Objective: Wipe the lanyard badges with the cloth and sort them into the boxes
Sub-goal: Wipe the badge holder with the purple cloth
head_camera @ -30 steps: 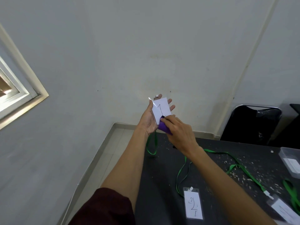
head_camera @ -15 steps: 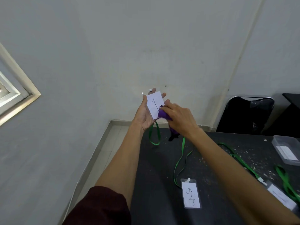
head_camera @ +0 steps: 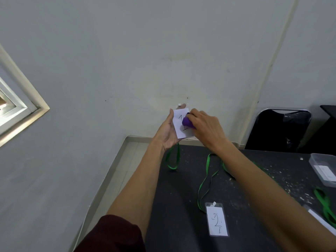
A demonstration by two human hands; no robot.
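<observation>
Out past the far left corner of the dark counter (head_camera: 181, 200), the left hand (head_camera: 168, 131) is raised palm up with a white badge (head_camera: 179, 130) marked "1" lying on it. The fingers are straight behind the card, with one fingertip showing above its top edge, and the thumb lies along its left edge. The right hand (head_camera: 205, 128) reaches in from the right, its fingers curled round a small bunched purple cloth (head_camera: 187, 122) and pressing it onto the badge's face, over part of the written number. A green lanyard (head_camera: 172, 159) hangs in a loop from under the left hand, its lower end over the counter. A second badge (head_camera: 217, 221), marked "2", lies flat on the counter in a clear sleeve between the two forearms, and its green strap (head_camera: 205, 180) trails away from it toward the far edge. A third badge (head_camera: 321, 220) lies at the right edge with a green ribbon (head_camera: 325, 204), partly hidden by the right forearm. A clear plastic box (head_camera: 323, 166) with a white label sits on the counter's far right side, well apart from the hands. White crumbs (head_camera: 283, 177) are scattered over that side. A black chair (head_camera: 283, 130) stands behind the counter against the pale wall, a window frame (head_camera: 21, 113) shows at the left, and a dark red sleeve (head_camera: 112, 235) covers the left upper arm.
</observation>
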